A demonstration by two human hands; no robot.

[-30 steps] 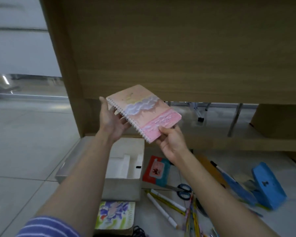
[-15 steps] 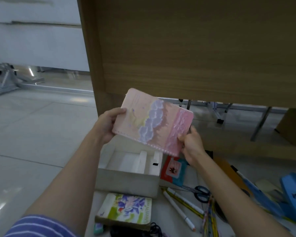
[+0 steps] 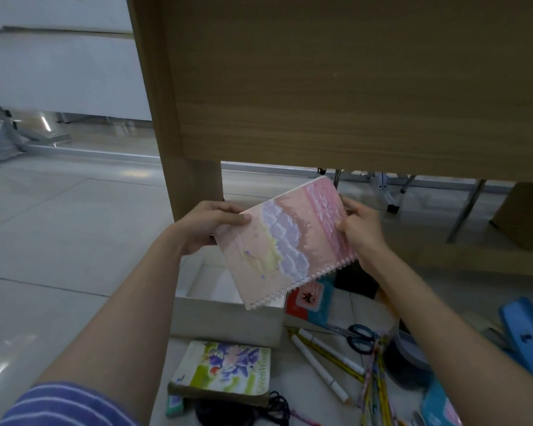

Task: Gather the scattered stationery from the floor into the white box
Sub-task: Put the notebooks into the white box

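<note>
Nearest me on the floor lies a green-and-purple illustrated book [image 3: 225,372], with white markers [image 3: 320,364] and a bundle of pencils [image 3: 376,385] fanned out to its right, and black-handled scissors [image 3: 359,336] just beyond them. A blue hole punch [image 3: 526,336] sits at the far right edge. Behind the book stands the white box [image 3: 225,318], open at the top, and a small red-and-blue card [image 3: 308,301] lies just beside its right wall. I hold the pink spiral notebook [image 3: 286,238] in the air over the box, cover facing me, tilted so its long axis runs from lower left to upper right; the wire spiral runs along the lower right edge, and its lowest corner hangs over the box's near right corner. My left hand [image 3: 210,224] grips the upper left edge, thumb laid across the cover and fingers curled behind. My right hand [image 3: 362,232] pinches the right end near the spiral, thumb on the cover. Beyond stands a wooden desk panel [image 3: 351,87].
</note>
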